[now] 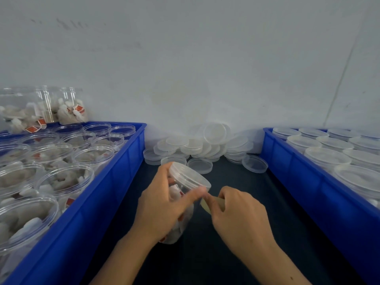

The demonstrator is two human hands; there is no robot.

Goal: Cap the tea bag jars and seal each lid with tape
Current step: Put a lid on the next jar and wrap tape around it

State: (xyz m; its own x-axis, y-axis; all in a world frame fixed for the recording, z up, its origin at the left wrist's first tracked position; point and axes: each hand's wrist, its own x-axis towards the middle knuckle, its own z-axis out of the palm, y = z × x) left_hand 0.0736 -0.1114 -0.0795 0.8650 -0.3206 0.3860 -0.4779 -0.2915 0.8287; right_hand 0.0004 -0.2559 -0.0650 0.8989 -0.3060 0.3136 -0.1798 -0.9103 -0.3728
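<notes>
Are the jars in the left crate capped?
No: the jars in the left crate stand open, tea bags visible inside.

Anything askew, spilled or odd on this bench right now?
Nothing spilled or damaged. The loose lids lie in an untidy heap against the wall, some tipped on edge, not stacked. The jar in the left hand is tilted, but deliberately, while the right hand works tape at its lid.

No legible text or labels anywhere.
</notes>
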